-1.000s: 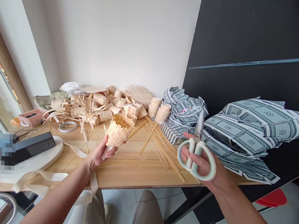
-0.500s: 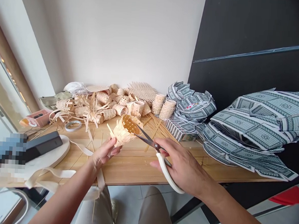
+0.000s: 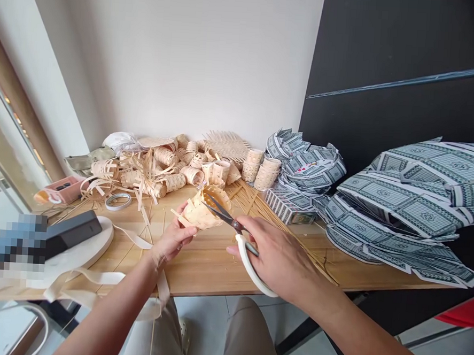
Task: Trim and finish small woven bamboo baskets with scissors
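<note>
A small woven basket point(image 3: 203, 214) of pale wood strips is held tilted above the table, its open mouth facing up and to the right. My left hand point(image 3: 177, 234) grips it at the lower left side, and a loose strip end sticks out there. My right hand point(image 3: 275, 249) is closed round white-handled scissors point(image 3: 253, 267). Their dark blades are parted a little and reach over the basket's mouth; whether a strip lies between them I cannot make out.
Behind the basket lies a heap of woven pieces point(image 3: 172, 181) and curled strips. Folded playing-card structures point(image 3: 415, 210) spread at the right. A tape roll point(image 3: 118, 201), a white disc point(image 3: 100, 249) bearing a dark box, and a pale ribbon point(image 3: 90, 276) lie at the left of the wooden table point(image 3: 210, 275).
The scissors have moved left and deeper over the basket's mouth. The basket has turned and shifted slightly right in my left hand. The whole view has shifted slightly.
</note>
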`<state>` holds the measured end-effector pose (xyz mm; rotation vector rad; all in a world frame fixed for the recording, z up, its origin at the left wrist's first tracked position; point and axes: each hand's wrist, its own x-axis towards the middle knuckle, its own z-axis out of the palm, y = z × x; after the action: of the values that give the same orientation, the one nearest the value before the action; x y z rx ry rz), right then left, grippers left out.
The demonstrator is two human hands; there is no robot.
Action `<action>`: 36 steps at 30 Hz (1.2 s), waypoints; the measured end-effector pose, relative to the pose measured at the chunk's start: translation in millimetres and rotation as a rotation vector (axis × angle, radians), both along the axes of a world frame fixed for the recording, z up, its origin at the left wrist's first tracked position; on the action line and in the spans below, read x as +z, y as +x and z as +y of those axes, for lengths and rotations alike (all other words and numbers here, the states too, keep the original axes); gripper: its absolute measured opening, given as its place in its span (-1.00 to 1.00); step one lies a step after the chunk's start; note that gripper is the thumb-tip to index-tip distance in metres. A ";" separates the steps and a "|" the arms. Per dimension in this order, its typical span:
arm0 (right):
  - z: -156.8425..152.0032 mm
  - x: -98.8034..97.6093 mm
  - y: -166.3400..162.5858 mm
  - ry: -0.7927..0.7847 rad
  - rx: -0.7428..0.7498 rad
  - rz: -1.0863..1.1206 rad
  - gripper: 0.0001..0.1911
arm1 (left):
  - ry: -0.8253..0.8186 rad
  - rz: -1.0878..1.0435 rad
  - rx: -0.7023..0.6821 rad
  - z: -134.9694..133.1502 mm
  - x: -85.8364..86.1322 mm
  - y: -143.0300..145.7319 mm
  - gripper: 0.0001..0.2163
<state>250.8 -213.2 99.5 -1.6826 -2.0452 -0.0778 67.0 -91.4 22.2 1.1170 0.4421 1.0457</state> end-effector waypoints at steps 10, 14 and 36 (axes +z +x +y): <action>0.4 -3.6 -5.1 -0.012 -0.063 -0.135 -0.76 | 0.059 -0.007 0.082 -1.7 2.9 2.1 -0.29; -0.3 0.2 -4.8 0.020 -0.065 -0.204 -0.80 | 0.039 0.017 0.056 -0.7 1.4 2.2 -0.28; 0.5 15.1 -1.0 -0.027 -0.062 -0.173 -0.75 | 0.055 0.075 0.093 0.4 -1.2 2.8 -0.29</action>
<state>249.9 -212.7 114.6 -1.8114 -2.1264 -0.2249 69.8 -91.0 21.0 1.1971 0.5323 1.1055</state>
